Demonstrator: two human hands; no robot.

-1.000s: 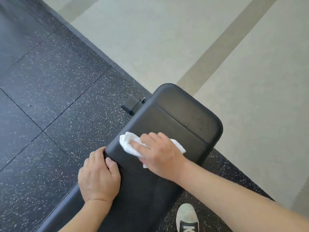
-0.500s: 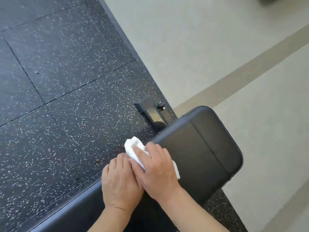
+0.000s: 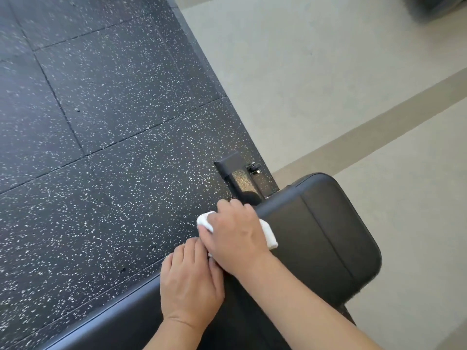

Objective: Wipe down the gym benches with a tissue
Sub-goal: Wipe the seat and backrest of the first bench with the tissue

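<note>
A black padded gym bench [image 3: 316,236] runs from the bottom left to its rounded end at the right. My right hand [image 3: 235,233] holds a crumpled white tissue [image 3: 269,234] against the bench's far left edge, with the fingers curled over the tissue and the edge. The tissue shows on both sides of the hand. Just below it, touching it, my left hand [image 3: 189,281] rests flat on the same edge of the pad with its fingers laid forward.
The bench's black metal foot [image 3: 235,173] sticks out on the speckled rubber floor [image 3: 101,122] to the left. A light smooth floor [image 3: 303,59] with a beige stripe lies beyond and to the right. A dark blurred object [image 3: 439,6] sits at the top right corner.
My right hand slid the tissue from the top of the pad to its left edge, beside my left hand. The view swung left, and my shoe dropped out of sight.
</note>
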